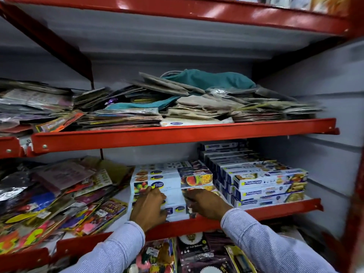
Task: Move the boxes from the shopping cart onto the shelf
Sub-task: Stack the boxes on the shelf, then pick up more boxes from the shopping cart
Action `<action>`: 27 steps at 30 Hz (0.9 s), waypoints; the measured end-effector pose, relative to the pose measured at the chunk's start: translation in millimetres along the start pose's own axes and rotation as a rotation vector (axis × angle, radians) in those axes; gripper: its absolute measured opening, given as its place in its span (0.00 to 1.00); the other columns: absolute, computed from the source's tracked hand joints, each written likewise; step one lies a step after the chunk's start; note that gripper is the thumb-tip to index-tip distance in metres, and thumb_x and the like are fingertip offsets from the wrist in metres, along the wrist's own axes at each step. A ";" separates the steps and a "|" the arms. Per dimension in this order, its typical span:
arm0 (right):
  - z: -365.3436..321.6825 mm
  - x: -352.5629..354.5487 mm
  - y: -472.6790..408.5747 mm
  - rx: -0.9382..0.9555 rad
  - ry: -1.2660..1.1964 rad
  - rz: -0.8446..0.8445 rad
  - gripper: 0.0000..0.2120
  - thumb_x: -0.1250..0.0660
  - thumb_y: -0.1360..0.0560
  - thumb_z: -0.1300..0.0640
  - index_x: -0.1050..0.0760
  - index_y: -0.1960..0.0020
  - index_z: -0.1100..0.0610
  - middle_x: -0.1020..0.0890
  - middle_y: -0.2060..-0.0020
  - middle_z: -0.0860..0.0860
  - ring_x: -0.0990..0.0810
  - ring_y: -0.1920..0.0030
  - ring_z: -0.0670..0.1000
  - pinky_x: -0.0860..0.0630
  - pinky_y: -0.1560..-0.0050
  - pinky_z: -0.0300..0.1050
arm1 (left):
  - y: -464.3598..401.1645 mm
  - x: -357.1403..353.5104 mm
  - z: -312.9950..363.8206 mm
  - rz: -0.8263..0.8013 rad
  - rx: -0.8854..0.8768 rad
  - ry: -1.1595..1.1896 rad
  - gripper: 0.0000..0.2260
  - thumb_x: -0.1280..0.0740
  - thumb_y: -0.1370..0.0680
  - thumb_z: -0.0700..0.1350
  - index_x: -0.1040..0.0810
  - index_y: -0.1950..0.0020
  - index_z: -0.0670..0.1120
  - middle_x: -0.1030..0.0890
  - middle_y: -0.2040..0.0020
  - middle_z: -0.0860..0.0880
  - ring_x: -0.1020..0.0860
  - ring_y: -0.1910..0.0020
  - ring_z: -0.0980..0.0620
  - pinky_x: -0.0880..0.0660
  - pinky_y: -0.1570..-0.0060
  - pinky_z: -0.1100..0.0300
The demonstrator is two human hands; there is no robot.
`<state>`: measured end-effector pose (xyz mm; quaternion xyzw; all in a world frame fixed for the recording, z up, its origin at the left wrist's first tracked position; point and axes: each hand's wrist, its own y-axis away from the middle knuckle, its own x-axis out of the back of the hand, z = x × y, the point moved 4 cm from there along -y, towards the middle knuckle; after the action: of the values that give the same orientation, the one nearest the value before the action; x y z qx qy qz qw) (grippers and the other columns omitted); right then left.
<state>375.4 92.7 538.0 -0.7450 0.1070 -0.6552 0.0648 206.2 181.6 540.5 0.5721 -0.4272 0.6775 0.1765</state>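
Head view is showing both hands working at the front of the red shelf (246, 212), where the white boxes (157, 184) are sitting in a low stack. The left hand (148, 206) is lying spread and flat over the near left end of the stack, fingers pressing on the top box rather than closing around anything. The right hand (206, 203) is resting on the right end of the same row, fingers bent over the box edge; whether it is gripping a box or only pushing is not something I can tell. The shopping cart is not showing at all.

The stack is sitting right at the shelf lip, so the likeliest trouble is a front box sliding off the edge if the hands are pushing unevenly or letting go too soon. Just to the right, the blue-and-white boxes (266, 184) are standing close against this row, and a sideways shove is liable to knock them askew. On the left, the loose bright packets (59, 203) are spilling toward the stack; a box pushed that way is likely to ride up on them and tilt. The boxes look light and smooth, so they are probably slipping over each other easily.
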 end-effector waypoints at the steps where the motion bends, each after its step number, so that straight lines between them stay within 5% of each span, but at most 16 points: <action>1: 0.8 -2.2 -1.1 -0.004 0.001 0.008 0.14 0.41 0.22 0.53 0.28 0.38 0.52 0.20 0.41 0.56 0.21 0.44 0.59 0.23 0.48 0.51 | 0.7 -1.6 -0.9 0.005 0.001 0.002 0.19 0.32 0.29 0.52 0.20 0.40 0.47 0.20 0.43 0.46 0.26 0.41 0.45 0.22 0.47 0.51; 6: 2.5 -4.6 -4.0 -0.024 -0.073 0.040 0.11 0.39 0.22 0.58 0.24 0.42 0.50 0.17 0.45 0.52 0.18 0.51 0.50 0.22 0.53 0.45 | 2.7 -4.7 -2.9 0.026 -0.009 0.007 0.15 0.34 0.28 0.52 0.19 0.46 0.48 0.18 0.43 0.46 0.23 0.44 0.45 0.21 0.49 0.51; 12: 3.1 -5.3 -6.4 -0.050 -0.111 0.024 0.12 0.39 0.23 0.62 0.23 0.44 0.51 0.17 0.47 0.52 0.18 0.55 0.49 0.19 0.54 0.47 | 7.5 -9.0 -2.5 0.029 0.005 -0.010 0.15 0.35 0.24 0.50 0.22 0.39 0.48 0.20 0.38 0.47 0.25 0.39 0.45 0.22 0.44 0.49; 16: -6.1 -0.8 4.0 -0.066 -0.007 0.012 0.17 0.38 0.24 0.63 0.28 0.36 0.54 0.20 0.39 0.57 0.20 0.44 0.58 0.24 0.46 0.50 | 17.3 -12.8 3.2 0.052 0.004 -0.030 0.17 0.36 0.22 0.49 0.25 0.34 0.48 0.24 0.32 0.47 0.30 0.33 0.42 0.29 0.37 0.42; 20: -32.6 -3.4 33.2 -0.031 0.084 0.087 0.28 0.39 0.21 0.56 0.43 0.23 0.56 0.39 0.23 0.56 0.40 0.24 0.58 0.40 0.26 0.53 | 47.9 -8.9 9.5 0.200 -0.023 -0.043 0.25 0.37 0.24 0.55 0.31 0.28 0.48 0.30 0.28 0.43 0.34 0.30 0.39 0.33 0.34 0.38; 27: -70.8 -62.7 120.5 -0.079 -0.069 0.086 0.33 0.44 0.24 0.45 0.46 0.23 0.55 0.41 0.22 0.55 0.46 0.22 0.59 0.43 0.24 0.56 | 161.1 -37.4 28.1 0.213 -0.053 0.117 0.28 0.35 0.25 0.55 0.34 0.25 0.50 0.31 0.26 0.43 0.34 0.28 0.41 0.36 0.32 0.40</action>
<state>288.9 -5.6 458.6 -0.7639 0.1625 -0.6209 0.0673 117.0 76.8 444.5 0.4781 -0.4921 0.7132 0.1432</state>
